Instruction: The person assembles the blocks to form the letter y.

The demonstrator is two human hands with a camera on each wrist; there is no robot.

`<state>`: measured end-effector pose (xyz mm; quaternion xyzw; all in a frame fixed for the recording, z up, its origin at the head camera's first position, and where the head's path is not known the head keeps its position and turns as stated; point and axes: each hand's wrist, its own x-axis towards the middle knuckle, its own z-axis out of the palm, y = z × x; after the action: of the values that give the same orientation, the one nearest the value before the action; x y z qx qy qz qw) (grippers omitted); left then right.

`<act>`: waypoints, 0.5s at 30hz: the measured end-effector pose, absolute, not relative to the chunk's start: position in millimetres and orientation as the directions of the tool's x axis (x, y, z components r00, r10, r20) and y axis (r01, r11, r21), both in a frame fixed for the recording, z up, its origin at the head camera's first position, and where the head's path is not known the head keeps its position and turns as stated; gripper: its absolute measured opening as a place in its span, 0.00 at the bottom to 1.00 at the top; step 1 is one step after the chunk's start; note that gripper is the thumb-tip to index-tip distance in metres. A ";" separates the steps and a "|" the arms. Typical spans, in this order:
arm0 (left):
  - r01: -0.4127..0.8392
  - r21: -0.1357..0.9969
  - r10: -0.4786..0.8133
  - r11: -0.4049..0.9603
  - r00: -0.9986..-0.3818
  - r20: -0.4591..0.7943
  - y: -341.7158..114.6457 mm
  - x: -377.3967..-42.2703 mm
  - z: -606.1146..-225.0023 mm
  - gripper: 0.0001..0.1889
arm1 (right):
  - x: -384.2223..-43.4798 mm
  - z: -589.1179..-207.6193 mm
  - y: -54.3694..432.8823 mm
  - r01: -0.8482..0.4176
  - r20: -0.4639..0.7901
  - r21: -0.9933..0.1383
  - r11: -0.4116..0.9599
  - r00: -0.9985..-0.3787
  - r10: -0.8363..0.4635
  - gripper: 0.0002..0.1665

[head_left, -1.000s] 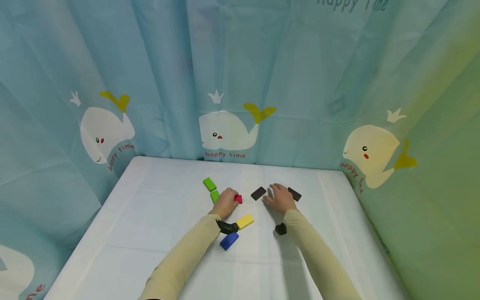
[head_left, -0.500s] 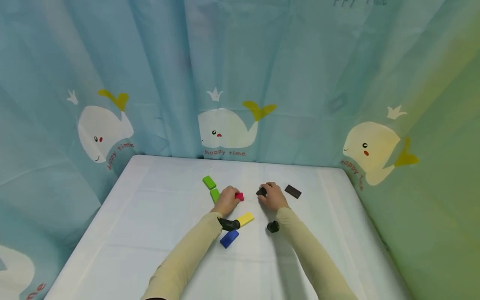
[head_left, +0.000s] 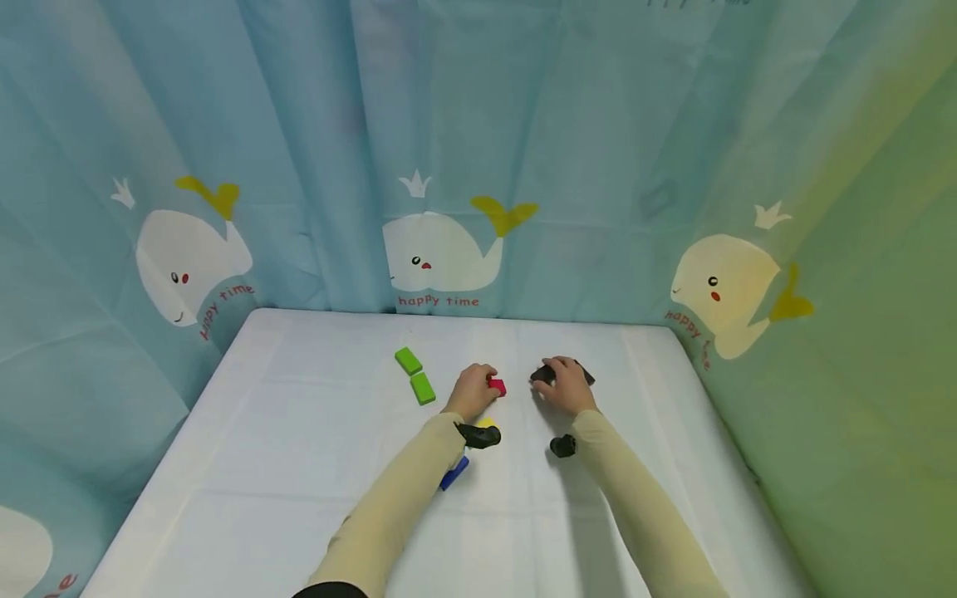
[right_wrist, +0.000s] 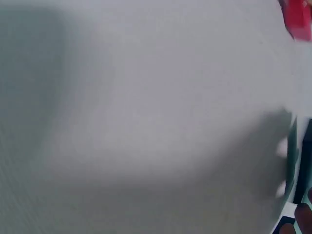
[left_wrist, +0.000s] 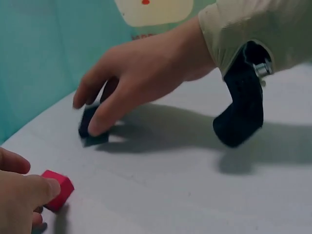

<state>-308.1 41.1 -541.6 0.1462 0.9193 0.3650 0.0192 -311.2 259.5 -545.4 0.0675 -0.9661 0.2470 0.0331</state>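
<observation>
In the head view my left hand (head_left: 471, 394) pinches a small red block (head_left: 497, 387) between thumb and fingers, low over the white table. The left wrist view shows the thumb lying across that red block (left_wrist: 62, 191). To the right, my right hand (head_left: 570, 390) grips a black block (head_left: 542, 375), fingers on its far side and thumb on its near side. The black block (left_wrist: 88, 122) stands on or close over the tabletop in the left wrist view. A second black block (head_left: 587, 376) lies just behind the right hand, partly hidden by it.
Two green blocks (head_left: 422, 388) lie end to end on the white table (head_left: 299, 415), left of the hands. A yellow block (head_left: 488, 423) and a blue block (head_left: 453, 473) are partly covered by the left wrist's camera and sleeve. A whale-print curtain (head_left: 314, 166) surrounds the table.
My right hand has reached left, taken hold of the black block and brought it right, beside the second black one. My left hand has moved right with the red block.
</observation>
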 end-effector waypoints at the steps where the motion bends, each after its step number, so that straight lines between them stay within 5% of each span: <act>1: 0.256 0.682 0.284 0.685 -0.956 0.073 43.8 -308.8 -542.0 0.16 | -311.8 -546.0 258.5 -0.152 0.093 -0.470 0.869 -0.988 -0.123 0.32; 15: 0.230 0.724 0.238 0.650 -0.967 0.094 57.9 -313.6 -561.1 0.12 | -311.8 -559.4 260.9 -0.150 0.098 -0.526 0.837 -0.988 -0.116 0.30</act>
<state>-313.6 57.9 -561.1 0.1289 0.9083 0.3980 0.0045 -311.8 260.9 -559.4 0.0695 -0.9579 0.2769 0.0313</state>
